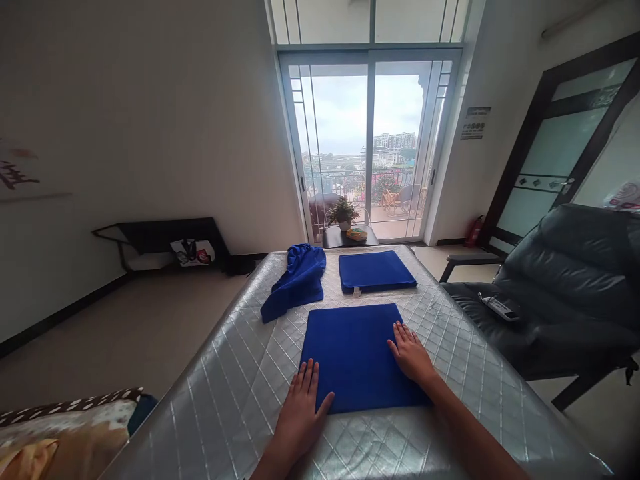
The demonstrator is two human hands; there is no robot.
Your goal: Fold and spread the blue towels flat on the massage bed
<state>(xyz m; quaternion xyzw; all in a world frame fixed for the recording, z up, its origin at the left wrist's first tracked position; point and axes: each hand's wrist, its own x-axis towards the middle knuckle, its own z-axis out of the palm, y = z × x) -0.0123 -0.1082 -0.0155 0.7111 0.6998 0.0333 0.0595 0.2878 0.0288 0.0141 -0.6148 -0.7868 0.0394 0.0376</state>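
Observation:
A flat blue cloth (357,360), squared into a rectangle, lies on the silver quilted table cover (240,380) right in front of me. My left hand (303,407) rests flat on its lower left edge, fingers stretched out and thumb apart. On the right edge of the cloth lies my right hand (410,350), palm down with the fingers extended. Beyond it sits a second blue cloth (377,270), folded into a neat rectangle, a small white tag showing at its near edge. To its left a third blue cloth (300,277) lies crumpled.
A dark armchair (565,287) with a remote-like device (500,308) stands at right. Past the table's far edge, a potted plant (343,213) stands before the sliding glass door (371,133). A black bench-like piece (165,243) leans by the left wall; patterned fabric (75,420) sits lower left.

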